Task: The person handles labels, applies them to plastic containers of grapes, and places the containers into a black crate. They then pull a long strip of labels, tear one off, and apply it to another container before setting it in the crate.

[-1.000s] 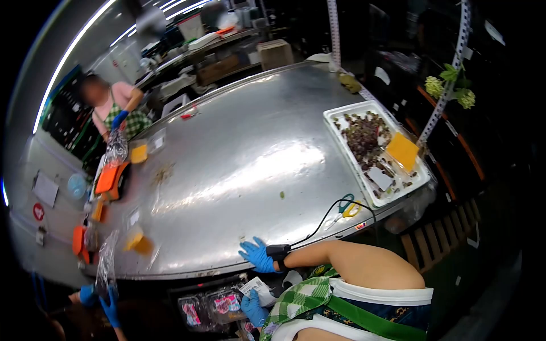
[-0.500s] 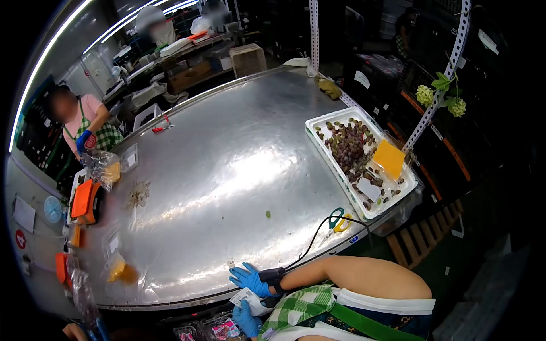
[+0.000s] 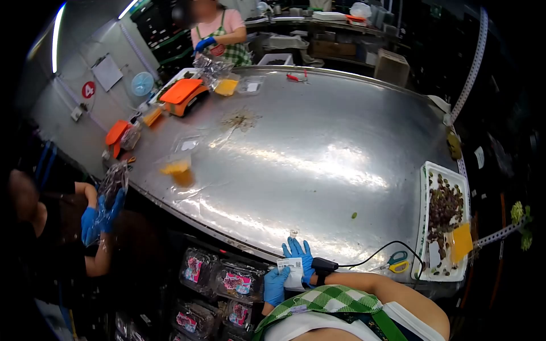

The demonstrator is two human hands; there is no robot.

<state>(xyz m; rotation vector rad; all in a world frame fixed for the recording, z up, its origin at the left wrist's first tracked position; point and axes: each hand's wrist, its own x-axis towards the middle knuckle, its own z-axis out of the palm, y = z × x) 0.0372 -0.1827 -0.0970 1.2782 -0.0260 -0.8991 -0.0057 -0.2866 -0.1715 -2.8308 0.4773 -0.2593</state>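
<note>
My left hand (image 3: pixel 274 285), in a blue glove, is closed on a white label sheet (image 3: pixel 292 271) with small print and a square code; it may be a strip or a roll. Partly behind that sheet, my right hand (image 3: pixel 300 253) rests with spread fingers on the metal table (image 3: pixel 318 153) near its front edge. A tiny pale scrap (image 3: pixel 293 233) lies just past my right fingertips. Strapped at the right wrist is a black device (image 3: pixel 325 266) with a cable. To its right lie scissors (image 3: pixel 396 263) with green and yellow handles.
Clear packs (image 3: pixel 236 281) with pink labels stand below the table edge at left. A white tray (image 3: pixel 424 227) of grapes is at right. Orange scales (image 3: pixel 183 94) stand far left. One co-worker (image 3: pixel 102 219) holds a plastic bag at left; another (image 3: pixel 219 37) works across the table.
My view has swung left, bringing the packs and the left co-worker into sight. My right hand still lies on the table, and my left still holds the label sheet.
</note>
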